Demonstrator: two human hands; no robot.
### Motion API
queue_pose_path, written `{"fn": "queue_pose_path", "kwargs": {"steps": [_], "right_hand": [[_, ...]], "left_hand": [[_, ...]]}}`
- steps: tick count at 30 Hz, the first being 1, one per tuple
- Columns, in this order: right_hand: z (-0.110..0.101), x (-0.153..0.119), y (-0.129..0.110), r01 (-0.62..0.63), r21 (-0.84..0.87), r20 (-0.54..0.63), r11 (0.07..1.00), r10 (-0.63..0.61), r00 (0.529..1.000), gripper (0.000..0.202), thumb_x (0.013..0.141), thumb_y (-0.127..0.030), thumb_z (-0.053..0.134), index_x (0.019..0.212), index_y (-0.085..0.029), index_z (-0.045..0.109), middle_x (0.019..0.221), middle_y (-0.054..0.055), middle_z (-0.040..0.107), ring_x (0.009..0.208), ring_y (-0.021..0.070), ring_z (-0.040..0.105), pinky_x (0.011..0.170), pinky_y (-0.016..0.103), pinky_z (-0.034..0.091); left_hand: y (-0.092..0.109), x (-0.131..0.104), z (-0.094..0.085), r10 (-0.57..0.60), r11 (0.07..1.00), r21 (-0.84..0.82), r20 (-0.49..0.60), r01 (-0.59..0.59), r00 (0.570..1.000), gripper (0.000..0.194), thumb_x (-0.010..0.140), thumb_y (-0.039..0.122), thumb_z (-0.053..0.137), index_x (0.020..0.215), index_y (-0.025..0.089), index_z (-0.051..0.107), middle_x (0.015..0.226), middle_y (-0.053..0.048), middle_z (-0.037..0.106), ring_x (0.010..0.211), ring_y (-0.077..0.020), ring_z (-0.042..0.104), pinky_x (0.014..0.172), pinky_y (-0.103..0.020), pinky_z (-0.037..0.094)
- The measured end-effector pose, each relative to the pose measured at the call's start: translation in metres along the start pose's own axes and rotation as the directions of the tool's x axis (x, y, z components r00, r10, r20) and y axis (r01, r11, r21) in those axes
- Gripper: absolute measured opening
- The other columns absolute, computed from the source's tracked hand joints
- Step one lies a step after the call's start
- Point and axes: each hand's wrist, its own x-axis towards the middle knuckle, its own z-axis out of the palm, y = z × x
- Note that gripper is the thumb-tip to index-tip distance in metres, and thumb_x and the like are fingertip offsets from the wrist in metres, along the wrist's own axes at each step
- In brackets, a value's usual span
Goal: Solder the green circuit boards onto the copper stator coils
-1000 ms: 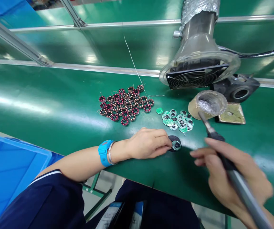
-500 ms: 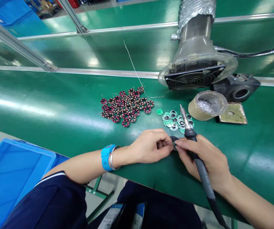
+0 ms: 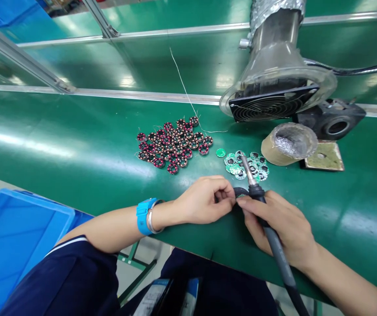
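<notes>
Under our hands, the desk (image 3: 93, 175) is spreading. Our left hand (image 3: 204, 201) is curling, its grip unclear; our right hand (image 3: 292, 228) is grasping a soldering iron (image 3: 278, 248). Between them, we are seemingly positioning something at the black disc (image 3: 240, 191), calling for steady fingertips.

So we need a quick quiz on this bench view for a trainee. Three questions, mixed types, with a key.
1. Multiple choice: what does the right hand hold?
A) a screwdriver
B) a pair of tweezers
C) a soldering iron

2. True or false: the arm of the left hand wears a blue band.

3. Fill in: as seen in the picture, the wound rings lie to the ____ of the round green boards.

Key: 1. C; 2. true; 3. left
</notes>
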Motion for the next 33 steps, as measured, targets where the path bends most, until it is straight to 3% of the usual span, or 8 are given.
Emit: {"fn": "queue_pose_path", "kwargs": {"steps": [4,8,11,14,18,25,30,33], "right_hand": [[-0.012,0.000,-0.003,-0.110,-0.014,-0.012,0.994,0.110,0.994,0.048,0.084,-0.003,0.061,0.127,-0.023,0.058,0.075,-0.001,0.066,0.060,0.0113,0.056,0.055,0.024,0.049],[-0.035,-0.001,-0.009,-0.246,-0.007,-0.157,0.969,0.241,0.958,0.053,0.088,-0.015,0.061,0.139,-0.028,0.054,0.091,0.002,0.070,0.073,0.0159,0.065,0.059,0.029,0.052],[-0.050,-0.004,-0.016,-0.362,0.069,-0.142,0.930,0.368,0.919,0.036,0.088,-0.019,0.059,0.122,-0.029,0.068,0.091,0.004,0.068,0.070,0.0160,0.065,0.055,0.030,0.051],[-0.058,-0.005,-0.022,-0.457,0.077,-0.102,0.886,0.463,0.881,0.023,0.086,-0.021,0.060,0.104,-0.029,0.071,0.082,0.001,0.068,0.061,0.0138,0.063,0.049,0.027,0.049],[-0.055,-0.004,-0.024,-0.456,0.030,-0.132,0.889,0.456,0.880,0.010,0.084,-0.023,0.063,0.091,-0.027,0.067,0.079,0.000,0.068,0.060,0.0125,0.063,0.051,0.024,0.049],[-0.051,-0.004,-0.024,-0.465,0.006,-0.112,0.885,0.462,0.880,0.008,0.084,-0.025,0.063,0.092,-0.026,0.067,0.071,-0.001,0.066,0.048,0.0112,0.059,0.048,0.024,0.050],[-0.052,-0.005,-0.023,-0.481,-0.045,-0.098,0.876,0.475,0.874,0.006,0.085,-0.026,0.063,0.089,-0.027,0.067,0.071,-0.002,0.067,0.045,0.0087,0.056,0.039,0.022,0.041],[-0.050,-0.006,-0.022,-0.468,-0.013,-0.109,0.883,0.464,0.879,0.006,0.084,-0.026,0.064,0.089,-0.026,0.068,0.070,-0.002,0.066,0.044,0.0079,0.055,0.042,0.022,0.044]], "left_hand": [[0.001,0.002,-0.001,-0.021,0.999,-0.023,0.018,0.021,1.000,0.007,0.075,0.008,0.060,0.077,0.015,0.063,0.072,0.003,0.060,0.058,-0.0051,0.054,0.054,-0.016,0.045],[0.003,0.003,-0.001,-0.067,0.997,-0.031,0.027,0.067,0.997,0.004,0.075,0.010,0.063,0.076,0.014,0.064,0.070,0.004,0.058,0.057,-0.0046,0.053,0.053,-0.015,0.044],[0.004,0.004,-0.001,-0.087,0.996,-0.026,0.038,0.088,0.996,0.001,0.077,0.013,0.064,0.076,0.014,0.064,0.069,0.004,0.057,0.057,-0.0043,0.053,0.054,-0.015,0.044],[0.003,0.004,-0.001,-0.079,0.997,-0.020,0.033,0.080,0.996,0.002,0.077,0.014,0.065,0.075,0.014,0.065,0.069,0.004,0.058,0.058,-0.0044,0.053,0.055,-0.015,0.044],[0.003,0.004,0.000,-0.076,0.997,-0.003,0.036,0.076,0.996,0.003,0.077,0.016,0.065,0.075,0.014,0.065,0.070,0.003,0.058,0.058,-0.0046,0.053,0.055,-0.015,0.044],[0.003,0.004,-0.001,-0.077,0.997,0.021,0.029,0.077,0.997,0.004,0.078,0.016,0.064,0.075,0.014,0.065,0.069,0.003,0.058,0.057,-0.0045,0.052,0.055,-0.016,0.043],[0.003,0.004,0.000,-0.073,0.997,0.017,0.024,0.073,0.997,0.004,0.078,0.016,0.064,0.074,0.014,0.065,0.069,0.003,0.058,0.057,-0.0043,0.052,0.055,-0.016,0.043],[0.003,0.005,0.000,-0.071,0.997,0.016,0.021,0.071,0.997,0.004,0.077,0.015,0.064,0.074,0.014,0.065,0.068,0.003,0.057,0.057,-0.0044,0.052,0.055,-0.016,0.044]]}}
